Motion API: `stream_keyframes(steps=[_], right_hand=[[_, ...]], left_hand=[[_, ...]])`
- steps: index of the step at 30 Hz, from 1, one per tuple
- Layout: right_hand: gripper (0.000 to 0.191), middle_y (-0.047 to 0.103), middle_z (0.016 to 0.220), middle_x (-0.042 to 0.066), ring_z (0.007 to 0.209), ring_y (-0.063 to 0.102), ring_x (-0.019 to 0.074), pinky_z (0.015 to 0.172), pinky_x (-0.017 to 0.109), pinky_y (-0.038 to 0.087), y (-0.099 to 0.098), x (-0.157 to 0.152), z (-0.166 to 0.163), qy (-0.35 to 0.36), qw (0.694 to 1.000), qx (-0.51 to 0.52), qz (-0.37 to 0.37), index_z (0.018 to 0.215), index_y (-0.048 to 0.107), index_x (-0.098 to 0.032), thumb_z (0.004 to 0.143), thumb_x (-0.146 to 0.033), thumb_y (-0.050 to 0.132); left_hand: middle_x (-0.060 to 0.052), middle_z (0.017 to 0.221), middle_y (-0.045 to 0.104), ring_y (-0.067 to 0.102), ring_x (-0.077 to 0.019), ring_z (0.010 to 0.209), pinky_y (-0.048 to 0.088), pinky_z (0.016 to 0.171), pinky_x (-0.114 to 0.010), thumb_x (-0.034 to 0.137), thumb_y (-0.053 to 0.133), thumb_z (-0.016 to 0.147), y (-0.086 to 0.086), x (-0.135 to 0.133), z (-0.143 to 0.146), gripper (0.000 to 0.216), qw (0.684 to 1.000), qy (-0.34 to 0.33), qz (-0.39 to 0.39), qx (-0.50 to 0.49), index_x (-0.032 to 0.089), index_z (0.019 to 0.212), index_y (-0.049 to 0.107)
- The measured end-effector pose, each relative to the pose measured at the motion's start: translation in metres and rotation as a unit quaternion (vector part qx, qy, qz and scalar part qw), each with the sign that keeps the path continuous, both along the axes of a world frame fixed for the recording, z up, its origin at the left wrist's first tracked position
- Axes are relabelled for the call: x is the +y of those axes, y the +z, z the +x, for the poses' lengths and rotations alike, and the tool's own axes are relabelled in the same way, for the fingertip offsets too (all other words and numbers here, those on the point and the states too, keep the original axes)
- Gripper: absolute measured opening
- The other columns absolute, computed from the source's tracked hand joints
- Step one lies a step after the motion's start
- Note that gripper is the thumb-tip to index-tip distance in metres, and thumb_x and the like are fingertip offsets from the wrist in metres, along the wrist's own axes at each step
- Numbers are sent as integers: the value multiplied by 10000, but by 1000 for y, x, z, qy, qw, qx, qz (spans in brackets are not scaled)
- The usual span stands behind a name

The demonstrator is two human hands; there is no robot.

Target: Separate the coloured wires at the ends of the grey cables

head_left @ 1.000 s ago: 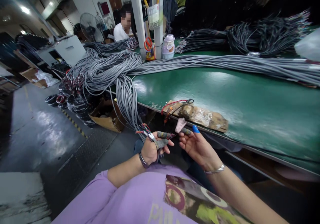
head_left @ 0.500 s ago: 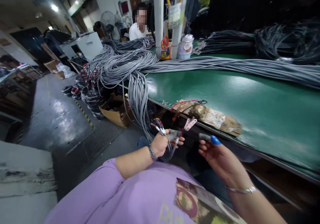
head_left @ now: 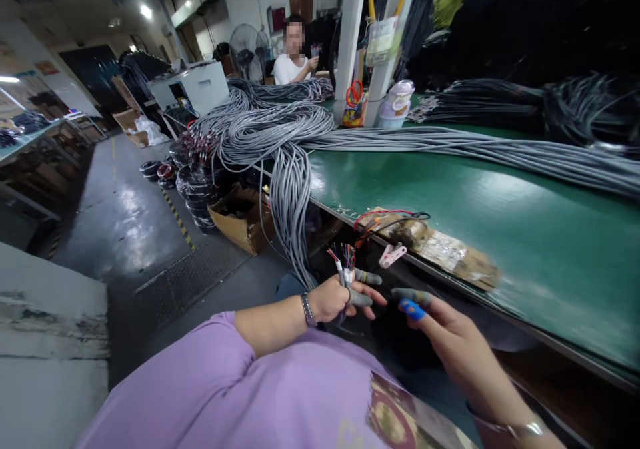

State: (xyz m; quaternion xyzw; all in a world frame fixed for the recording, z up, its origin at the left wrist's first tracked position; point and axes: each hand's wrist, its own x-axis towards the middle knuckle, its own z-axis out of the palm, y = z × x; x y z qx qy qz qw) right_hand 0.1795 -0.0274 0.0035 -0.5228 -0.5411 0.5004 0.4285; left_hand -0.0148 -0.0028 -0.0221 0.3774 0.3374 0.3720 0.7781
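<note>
My left hand is closed around the end of a grey cable, whose stripped coloured wires stick up above the fist. Grey finger cots cover its thumb and forefinger. My right hand hovers just to the right, apart from the cable, with its fingers loosely spread and holding nothing; one fingertip wears a blue cot and another a grey one. A small pink clip hangs at the table edge above both hands.
A green table carries long bundles of grey cable that spill over its left end. A taped wooden block with red and black wires lies at the near edge. A cardboard box sits on the floor. A person in white works at the far end.
The view has swung left and down. My left hand turned the cable end upright, so the wires now point up. My right hand dropped lower and moved away from the pink clip.
</note>
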Motion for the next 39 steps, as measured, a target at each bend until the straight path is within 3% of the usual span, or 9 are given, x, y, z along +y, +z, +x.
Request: stream_keyframes(steps=[3,7,10,14,17,23,28,32,39], right_hand=[[312,709,827,56,776,621,243,670,334,514,4,6,-25,86,996,24,19,920,721,-263,689,-471,741],[247,694,776,35,663,587,199,563,295,485,-4,12,-48,112,993,8,24,866,714,-240,702,-422,737],[219,645,674,10,580,527,156,509,265,439,-11,12,-54,98,995,18,8,781,693,-213,724,-424,711],[292,575,592,-24,469,449,118,434,252,396,-12,8,-57,72,993,87,-43,820,646,-209,720,-476,707],[326,534,518,-43,439,446,113,438,248,389,-10,6,-60,70,982,160,-68,813,602,-211,732,-512,696],[310,641,680,0,497,481,91,480,224,392,-14,11,-56,-17,978,207,-35,784,593,-205,746,-490,708],[312,688,739,28,482,479,92,468,237,403,-18,12,-59,1,974,218,-54,788,607,-201,722,-475,740],[331,704,745,30,479,507,87,477,228,416,-20,9,-66,30,970,230,-78,769,596,-193,697,-469,765],[336,668,631,9,477,538,101,497,230,432,-27,1,-63,44,959,244,-135,728,570,-192,697,-463,766]], left_hand=[[-40,727,671,578,-108,522,276,432,-190,140,753,488,-5,-7,2,387,1000,-17,5,24,138,865,666],[19,503,542,444,-75,433,331,446,-217,167,768,490,-11,-14,3,239,998,-24,15,65,104,702,677],[21,539,566,431,-71,414,307,421,-209,201,796,509,-9,-14,-1,450,998,-41,20,49,111,940,700],[-7,757,653,540,-85,501,322,423,-177,232,823,560,-4,-11,-10,770,998,-51,33,2,217,1277,545],[-35,815,663,614,-119,617,361,458,-175,352,790,665,-2,-12,-16,736,998,-41,37,-12,231,1330,500],[-140,1082,673,647,-188,898,453,643,-220,408,731,736,3,-13,-31,459,993,105,50,-25,141,1104,667],[-131,980,695,545,-73,524,193,389,-184,448,710,734,9,-9,-43,433,979,192,65,34,140,1037,685],[-40,685,656,395,-39,447,231,423,-195,432,768,685,12,-6,-34,492,977,171,93,87,129,1066,697],[-5,612,593,479,-73,527,355,502,-197,468,765,666,14,-3,-12,385,981,114,94,126,119,816,701]])
